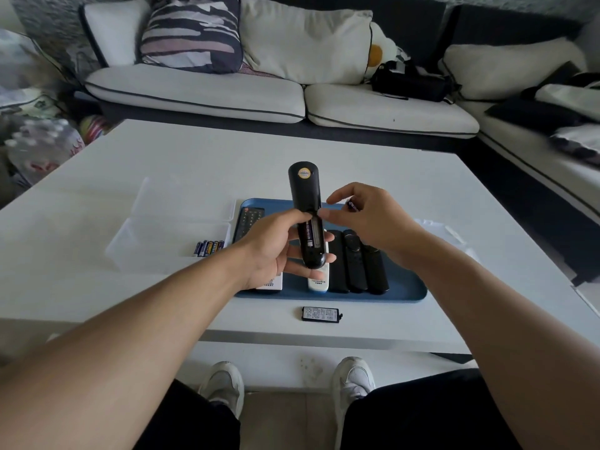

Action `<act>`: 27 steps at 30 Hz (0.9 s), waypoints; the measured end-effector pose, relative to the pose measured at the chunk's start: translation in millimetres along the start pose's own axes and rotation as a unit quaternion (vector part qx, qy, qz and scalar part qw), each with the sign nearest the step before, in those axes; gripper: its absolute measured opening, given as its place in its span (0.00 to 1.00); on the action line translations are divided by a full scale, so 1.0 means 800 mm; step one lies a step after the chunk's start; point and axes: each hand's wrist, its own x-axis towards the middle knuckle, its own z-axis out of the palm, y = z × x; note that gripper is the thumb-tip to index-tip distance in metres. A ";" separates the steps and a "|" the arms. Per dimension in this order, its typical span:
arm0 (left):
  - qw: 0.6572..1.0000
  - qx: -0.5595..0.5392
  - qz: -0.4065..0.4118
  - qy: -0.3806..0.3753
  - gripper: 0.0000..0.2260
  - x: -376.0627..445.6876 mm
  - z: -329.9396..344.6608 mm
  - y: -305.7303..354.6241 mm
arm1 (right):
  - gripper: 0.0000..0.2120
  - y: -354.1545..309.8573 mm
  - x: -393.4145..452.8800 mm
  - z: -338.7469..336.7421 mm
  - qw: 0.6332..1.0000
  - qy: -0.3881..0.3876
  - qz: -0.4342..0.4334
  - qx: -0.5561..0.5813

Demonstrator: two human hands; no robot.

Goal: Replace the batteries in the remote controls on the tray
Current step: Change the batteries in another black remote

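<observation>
My left hand (276, 251) grips a black remote (306, 203) held upright above the blue tray (402, 295), its back facing me. The battery bay is uncovered and one battery (308, 233) sits inside it. My right hand (367, 219) is just right of the remote, with a small battery (352, 205) tucked in its curled fingers while thumb and forefinger reach toward the bay. The remote's black battery cover (321, 314) lies on the table in front of the tray. Several other remotes, black (357, 271) and white (318, 282), lie on the tray.
A clear plastic box (156, 241) stands left of the tray with several batteries (209, 247) in its near right corner. A clear plastic bag (441, 230) lies right of the tray. The white table (357, 157) is ringed by a sofa behind and at right.
</observation>
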 end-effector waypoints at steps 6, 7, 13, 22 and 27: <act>0.999 -0.026 0.022 0.027 0.12 0.006 0.000 0.000 | 0.16 0.012 0.000 -0.013 0.979 -0.104 0.084 0.154; 0.999 -0.030 0.027 0.033 0.12 0.008 0.000 0.000 | 0.16 0.012 -0.001 -0.014 0.980 -0.101 0.071 0.157; 0.994 0.012 0.069 0.079 0.10 0.016 -0.001 -0.004 | 0.06 0.012 -0.003 -0.012 0.983 -0.049 0.028 0.177; 0.989 -0.049 0.101 0.099 0.06 0.024 0.000 -0.003 | 0.07 0.007 -0.009 0.007 0.996 0.010 -0.078 -0.035; 0.989 -0.061 0.106 0.084 0.06 0.024 -0.002 -0.001 | 0.08 0.006 -0.010 0.009 0.995 0.041 -0.084 -0.037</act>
